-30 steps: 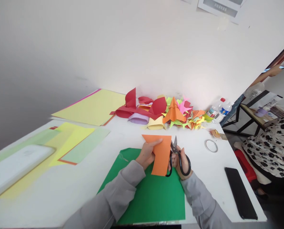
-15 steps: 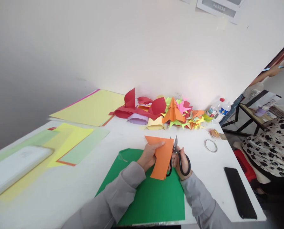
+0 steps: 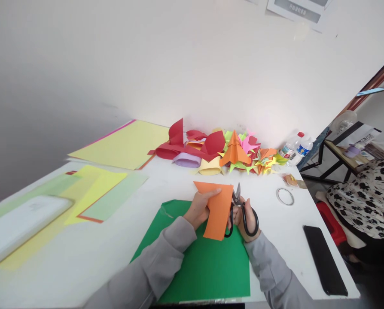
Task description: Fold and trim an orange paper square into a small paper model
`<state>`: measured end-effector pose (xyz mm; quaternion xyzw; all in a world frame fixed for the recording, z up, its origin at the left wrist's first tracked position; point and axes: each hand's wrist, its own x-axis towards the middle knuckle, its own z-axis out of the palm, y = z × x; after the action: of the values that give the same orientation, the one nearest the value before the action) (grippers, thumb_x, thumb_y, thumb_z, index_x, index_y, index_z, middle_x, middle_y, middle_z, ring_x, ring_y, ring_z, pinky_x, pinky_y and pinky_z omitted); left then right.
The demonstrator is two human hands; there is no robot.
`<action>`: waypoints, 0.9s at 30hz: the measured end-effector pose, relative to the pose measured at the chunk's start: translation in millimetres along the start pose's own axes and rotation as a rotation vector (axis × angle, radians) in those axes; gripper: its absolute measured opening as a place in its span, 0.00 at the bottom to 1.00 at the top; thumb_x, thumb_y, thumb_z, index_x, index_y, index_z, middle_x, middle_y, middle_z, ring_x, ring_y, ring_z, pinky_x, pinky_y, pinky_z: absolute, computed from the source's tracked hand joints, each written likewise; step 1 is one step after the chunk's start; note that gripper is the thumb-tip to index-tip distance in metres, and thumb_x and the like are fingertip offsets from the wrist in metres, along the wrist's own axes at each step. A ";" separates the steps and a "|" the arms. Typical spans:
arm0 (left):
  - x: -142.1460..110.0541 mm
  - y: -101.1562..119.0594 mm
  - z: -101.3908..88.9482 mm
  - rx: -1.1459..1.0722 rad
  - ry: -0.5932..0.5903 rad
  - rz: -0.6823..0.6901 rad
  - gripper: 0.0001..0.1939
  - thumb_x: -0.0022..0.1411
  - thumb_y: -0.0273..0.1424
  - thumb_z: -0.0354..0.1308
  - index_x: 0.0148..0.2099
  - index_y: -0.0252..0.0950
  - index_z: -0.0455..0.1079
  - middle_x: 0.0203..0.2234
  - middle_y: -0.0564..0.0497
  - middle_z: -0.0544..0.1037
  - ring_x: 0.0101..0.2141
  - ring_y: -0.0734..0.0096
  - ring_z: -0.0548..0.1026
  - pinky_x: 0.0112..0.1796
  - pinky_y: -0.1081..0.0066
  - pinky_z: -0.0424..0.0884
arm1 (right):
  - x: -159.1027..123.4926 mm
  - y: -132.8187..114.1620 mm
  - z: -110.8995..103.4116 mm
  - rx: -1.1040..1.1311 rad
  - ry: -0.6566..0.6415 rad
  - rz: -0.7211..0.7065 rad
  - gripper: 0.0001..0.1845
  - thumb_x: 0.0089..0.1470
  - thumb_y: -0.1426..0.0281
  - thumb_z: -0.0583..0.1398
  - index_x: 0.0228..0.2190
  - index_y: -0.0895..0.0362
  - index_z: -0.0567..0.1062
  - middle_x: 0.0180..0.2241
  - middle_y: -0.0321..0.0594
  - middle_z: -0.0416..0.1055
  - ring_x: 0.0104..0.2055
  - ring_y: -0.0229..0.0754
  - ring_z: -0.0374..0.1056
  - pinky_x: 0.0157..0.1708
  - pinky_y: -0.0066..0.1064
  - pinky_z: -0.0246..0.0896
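My left hand (image 3: 198, 209) pinches a piece of orange paper (image 3: 220, 210), thumb on its front face and fingers behind. The paper has a slanted, notched left side and looks layered at its lower edge. My right hand (image 3: 247, 216) grips black-handled scissors (image 3: 239, 197), fingers through the loops. Their metal blades point up and stand apart at the paper's right edge; whether they touch it I cannot tell. Both hands are above a large green sheet (image 3: 217, 270) lying on the white table.
Folded paper shapes, with an orange paper plane (image 3: 234, 150) among them, are heaped along the wall. Two plastic bottles (image 3: 288, 148), a metal ring (image 3: 285, 196) and a black phone (image 3: 324, 259) lie or stand at right. Yellow sheets (image 3: 121, 146) cover the left. A person in patterned clothing (image 3: 366, 193) is at far right.
The orange paper and my left hand have shifted slightly left and up, away from the scissors. The other person's hand near the upper right is out of sight now.
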<state>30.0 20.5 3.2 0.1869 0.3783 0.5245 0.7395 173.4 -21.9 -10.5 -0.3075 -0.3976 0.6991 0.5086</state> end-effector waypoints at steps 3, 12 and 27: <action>0.6 1.4 -0.9 0.013 -0.027 0.015 0.13 0.44 0.27 0.67 0.33 0.28 0.69 0.22 0.42 0.79 0.21 0.59 0.77 0.23 0.63 0.75 | -0.4 -1.1 0.8 0.000 -0.007 -0.006 0.37 0.49 0.40 0.50 0.47 0.56 0.64 0.17 0.32 0.70 0.12 0.36 0.62 0.12 0.24 0.54; -0.9 1.4 -1.0 0.000 -0.016 0.008 0.13 0.44 0.26 0.67 0.33 0.28 0.70 0.22 0.43 0.79 0.21 0.61 0.77 0.26 0.64 0.76 | -0.9 0.2 1.8 -0.028 0.012 -0.022 0.38 0.50 0.40 0.49 0.49 0.57 0.63 0.17 0.32 0.70 0.11 0.36 0.60 0.12 0.26 0.53; -4.7 -2.0 1.5 0.056 -0.060 0.019 0.14 0.42 0.26 0.68 0.32 0.28 0.71 0.24 0.41 0.80 0.23 0.59 0.77 0.24 0.64 0.76 | 0.4 2.0 0.4 0.015 0.025 -0.016 0.34 0.51 0.41 0.50 0.45 0.56 0.65 0.16 0.31 0.68 0.11 0.35 0.61 0.12 0.24 0.54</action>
<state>31.7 15.6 4.5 0.2269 0.3687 0.5148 0.7400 172.0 -21.9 -12.0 -0.3095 -0.3882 0.6941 0.5213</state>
